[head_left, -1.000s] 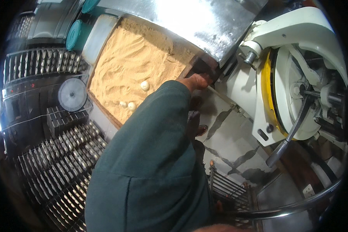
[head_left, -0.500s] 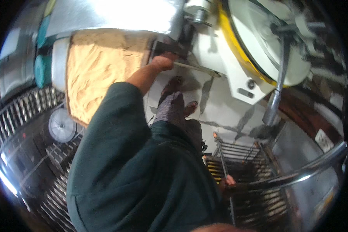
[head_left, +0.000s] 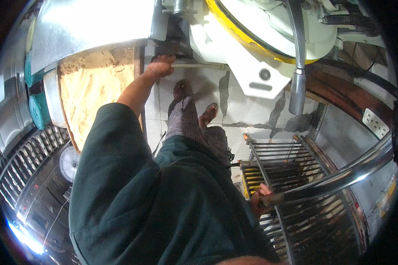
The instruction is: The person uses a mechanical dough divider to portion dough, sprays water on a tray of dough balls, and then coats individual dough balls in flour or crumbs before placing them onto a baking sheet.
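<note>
My left hand (head_left: 162, 65) is stretched far forward at the end of a bent arm, low beside the tan-filled tray. Its fingers are curled at a dark object under the metal counter, and what they grip is hidden. A thin pale bar (head_left: 199, 66) runs rightward from beside this hand, just above the floor. At the lower right, my right hand (head_left: 262, 194) has its fingers wrapped around the end of a curved chrome tube (head_left: 336, 183), in front of a metal rack (head_left: 274, 145). My right forearm is hidden.
A tray of tan powder or dough (head_left: 97, 84) stands at left, under a shiny metal counter (head_left: 93, 26). A white machine (head_left: 256, 73) with yellow rim and grey lever (head_left: 298, 88) is at upper right. Teal lids (head_left: 39, 110) sit far left. A wall outlet (head_left: 376, 123) is at right.
The view has shifted, so the tray and white machine sit further left and higher in the picture. Both hands keep their places, the left low by the tray, the right on the chrome tube.
</note>
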